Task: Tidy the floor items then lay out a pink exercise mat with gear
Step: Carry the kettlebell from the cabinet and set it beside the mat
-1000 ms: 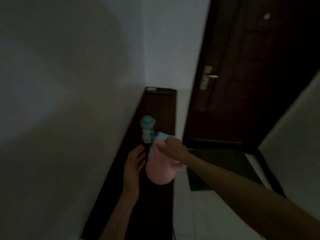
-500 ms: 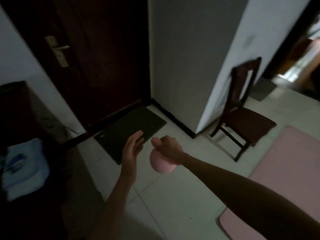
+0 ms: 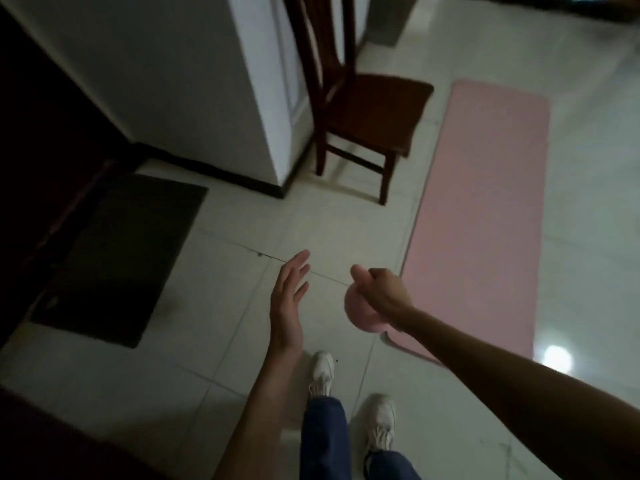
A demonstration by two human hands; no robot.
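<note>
My right hand (image 3: 382, 294) grips the top handle of a round pink kettlebell (image 3: 360, 315), which hangs below the fist above the tiled floor. To its left my left hand (image 3: 289, 299) is open, fingers apart, palm turned toward the kettlebell and not touching it. A pink exercise mat (image 3: 485, 209) lies flat and unrolled on the floor at the right; its near left corner is close behind the kettlebell.
A dark wooden chair (image 3: 367, 109) stands beside a white wall corner (image 3: 263, 98), just left of the mat's far end. A dark doormat (image 3: 117, 258) lies at the left before a dark door. My feet in white shoes (image 3: 322, 374) stand on pale tiles.
My view has swung right and downward, away from the dark cabinet and door toward the floor and mat. The kettlebell has travelled with my right hand; my left hand stays open beside it.
</note>
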